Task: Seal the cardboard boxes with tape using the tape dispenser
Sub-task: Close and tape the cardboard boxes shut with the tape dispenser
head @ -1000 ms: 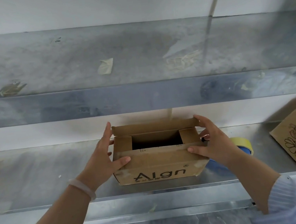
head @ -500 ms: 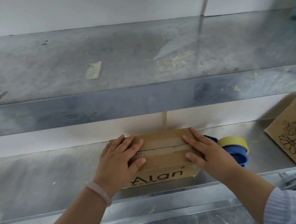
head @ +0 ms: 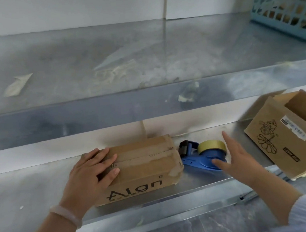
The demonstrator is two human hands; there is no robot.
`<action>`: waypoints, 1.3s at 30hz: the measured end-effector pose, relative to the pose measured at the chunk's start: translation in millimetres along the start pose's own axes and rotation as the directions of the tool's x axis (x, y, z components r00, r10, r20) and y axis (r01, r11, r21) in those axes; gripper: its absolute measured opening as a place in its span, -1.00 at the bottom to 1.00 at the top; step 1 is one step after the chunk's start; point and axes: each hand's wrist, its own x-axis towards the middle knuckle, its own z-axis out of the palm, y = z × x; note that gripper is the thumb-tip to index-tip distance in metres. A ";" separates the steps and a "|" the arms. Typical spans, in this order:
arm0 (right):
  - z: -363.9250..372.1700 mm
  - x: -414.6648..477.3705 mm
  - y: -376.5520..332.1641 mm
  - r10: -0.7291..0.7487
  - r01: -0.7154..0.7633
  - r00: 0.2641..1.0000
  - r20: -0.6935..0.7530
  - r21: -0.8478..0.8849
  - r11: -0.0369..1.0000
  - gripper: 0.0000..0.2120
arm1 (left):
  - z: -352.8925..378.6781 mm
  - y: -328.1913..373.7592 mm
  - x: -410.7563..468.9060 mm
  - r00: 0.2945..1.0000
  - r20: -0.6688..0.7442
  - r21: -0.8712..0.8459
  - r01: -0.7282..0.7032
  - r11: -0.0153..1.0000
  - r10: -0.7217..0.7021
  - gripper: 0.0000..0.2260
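A small cardboard box (head: 144,167) printed "Algn" stands on the lower metal shelf (head: 34,192), its top flaps folded flat with the seam showing. My left hand (head: 92,170) lies flat on the box's left top, fingers straight, pressing the flaps down. Just right of the box lies a blue tape dispenser (head: 199,160) with a yellowish tape roll (head: 211,145). My right hand (head: 234,156) hovers beside the roll with fingers spread; its thumb is at the dispenser's blue body.
A larger cardboard box (head: 285,136) with a flower drawing and open flaps lies tilted at the shelf's right end. A teal plastic basket (head: 283,4) stands on the upper shelf (head: 106,64) at the far right. Tape scraps stick to the upper shelf.
Both hands folded the flaps shut and pressed them down. My right hand then left the box and moved right to the tape dispenser. My view shifted to the right.
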 end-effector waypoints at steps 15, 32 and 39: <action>24.1 -0.8 25.6 -0.222 0.227 0.973 -0.060 0.081 0.971 -0.50 | 4.5 16.7 -8.0 0.998 -0.029 -0.076 0.057 0.995 -0.060 -0.54; -35.6 -14.7 75.2 -0.291 0.355 0.918 -0.268 0.234 0.905 -0.47 | 23.0 79.6 -13.6 0.995 -0.005 -0.054 0.103 0.993 -0.104 -0.59; -79.1 -40.5 82.3 -0.424 0.529 0.761 -0.491 0.093 0.843 -0.45 | 51.7 155.5 20.0 0.998 0.029 -0.097 -0.046 0.994 0.049 -0.68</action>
